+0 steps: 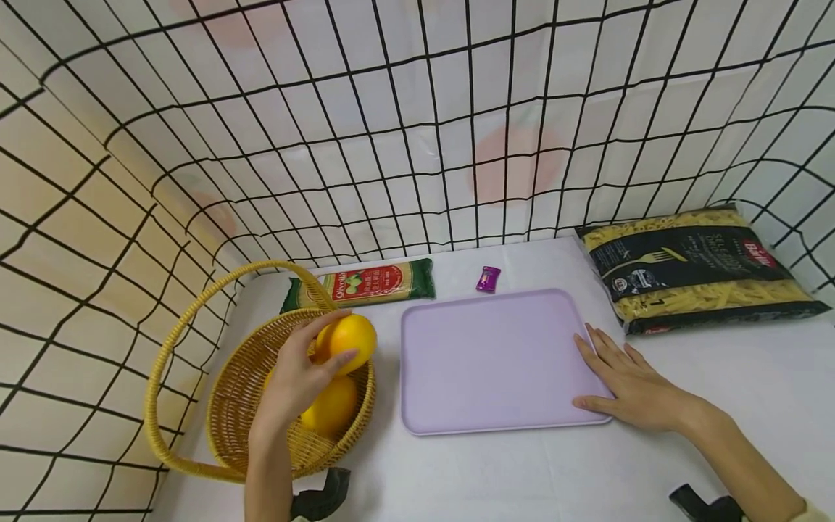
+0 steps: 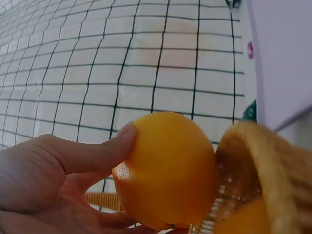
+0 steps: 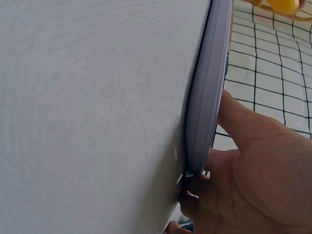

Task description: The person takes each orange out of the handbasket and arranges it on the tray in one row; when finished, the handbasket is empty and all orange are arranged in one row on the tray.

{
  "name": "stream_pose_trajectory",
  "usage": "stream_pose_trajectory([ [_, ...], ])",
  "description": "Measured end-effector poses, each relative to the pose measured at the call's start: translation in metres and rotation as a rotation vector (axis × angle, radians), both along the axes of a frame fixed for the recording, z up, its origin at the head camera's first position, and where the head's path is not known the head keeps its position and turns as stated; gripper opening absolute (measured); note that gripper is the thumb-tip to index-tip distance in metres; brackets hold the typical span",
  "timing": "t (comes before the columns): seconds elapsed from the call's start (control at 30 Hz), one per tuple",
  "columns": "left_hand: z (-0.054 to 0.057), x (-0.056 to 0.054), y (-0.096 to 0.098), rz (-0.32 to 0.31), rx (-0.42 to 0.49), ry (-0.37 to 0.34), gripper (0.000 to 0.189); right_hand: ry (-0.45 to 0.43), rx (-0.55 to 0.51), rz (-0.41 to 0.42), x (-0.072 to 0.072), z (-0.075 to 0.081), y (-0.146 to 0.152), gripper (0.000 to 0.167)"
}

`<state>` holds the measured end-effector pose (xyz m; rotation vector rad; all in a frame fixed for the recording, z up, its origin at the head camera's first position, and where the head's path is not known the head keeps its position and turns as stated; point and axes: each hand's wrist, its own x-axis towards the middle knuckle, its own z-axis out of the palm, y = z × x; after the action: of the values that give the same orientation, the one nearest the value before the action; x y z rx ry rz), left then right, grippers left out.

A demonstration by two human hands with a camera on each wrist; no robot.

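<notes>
My left hand (image 1: 301, 370) grips an orange (image 1: 353, 344) above the right rim of a wicker basket (image 1: 228, 391). In the left wrist view the thumb lies against the side of the orange (image 2: 168, 170), with fingers partly hidden behind and below it. Another orange (image 1: 330, 406) is inside the basket, and a further yellow patch behind my hand is mostly covered. My right hand (image 1: 629, 388) rests on the right edge of a light purple tray (image 1: 496, 362), fingers spread and fairly straight. In the right wrist view its thumb lies over the face of the tray (image 3: 207, 97).
Behind the basket lies a green and gold pasta packet (image 1: 368, 283). A small purple wrapped candy (image 1: 488, 279) sits beyond the tray. A large black pasta bag (image 1: 698, 268) lies at the back right. Black wire mesh (image 1: 443, 145) borders the white table at the back and sides.
</notes>
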<state>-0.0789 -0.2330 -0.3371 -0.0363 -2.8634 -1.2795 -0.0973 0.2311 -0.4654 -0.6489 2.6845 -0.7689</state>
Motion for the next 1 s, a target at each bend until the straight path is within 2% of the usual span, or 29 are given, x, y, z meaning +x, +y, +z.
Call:
stream_pose_trajectory([
  [0.27,-0.003,-0.017,0.040,-0.003,0.055,0.040,0.054,-0.008,-0.010,-0.003,0.001,0.000,0.002,0.099],
  [0.4,-0.011,-0.028,0.061,-0.017,0.082,0.076,0.054,-0.010,-0.016,-0.003,0.001,0.001,0.001,0.099],
  [0.57,-0.025,-0.040,0.084,-0.019,0.122,0.067,0.052,-0.014,-0.016,-0.006,0.001,0.002,0.000,0.100],
  [0.7,-0.040,-0.051,0.094,-0.011,0.125,0.074,0.049,-0.014,-0.019,-0.007,0.000,0.002,0.000,0.100],
  [0.8,-0.051,-0.057,0.099,0.019,0.110,0.069,0.049,-0.016,-0.021,-0.007,0.000,0.002,-0.001,0.100],
  [1.0,-0.063,-0.062,0.103,0.099,0.084,0.016,0.053,-0.009,-0.024,-0.008,0.001,0.000,0.000,0.100],
])
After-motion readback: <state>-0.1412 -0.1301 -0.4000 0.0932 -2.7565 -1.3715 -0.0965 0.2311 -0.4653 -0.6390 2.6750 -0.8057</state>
